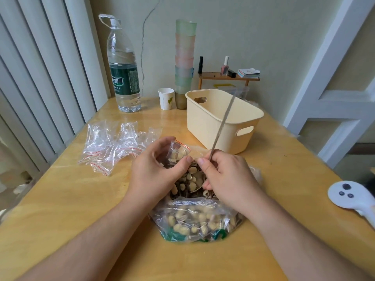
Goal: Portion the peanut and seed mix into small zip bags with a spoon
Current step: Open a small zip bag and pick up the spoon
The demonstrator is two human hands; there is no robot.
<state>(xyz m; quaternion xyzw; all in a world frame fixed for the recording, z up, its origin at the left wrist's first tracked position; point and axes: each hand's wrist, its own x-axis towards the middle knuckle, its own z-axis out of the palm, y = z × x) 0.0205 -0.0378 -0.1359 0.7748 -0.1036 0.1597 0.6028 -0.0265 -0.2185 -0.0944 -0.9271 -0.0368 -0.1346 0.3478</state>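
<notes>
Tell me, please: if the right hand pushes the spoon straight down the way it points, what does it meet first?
Most likely the peanut and seed mix in the big clear plastic bag. The right hand holds the thin metal spoon with its bowl already low among the nuts, though depth is unclear.

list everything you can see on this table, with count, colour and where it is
large mix bag: 1, clear, holds peanuts and seeds, near centre
small zip bag: 1, clear with red strip, part filled, in left hand
spoon: 1, metal, handle up, bowl in the mix
empty zip bags: a pile, clear with red strips, left
storage basket: 1, cream, right of centre
water bottle: 1, clear with green label, back left
paper cup: 1, white, back
stacked cups: 1 stack, pastel green and pink, back
small shelf: 1, wooden, with nail polish, back
controller: 1, white, right edge
table: 1, light wood
left hand: holds small zip bag
right hand: grips spoon
</notes>
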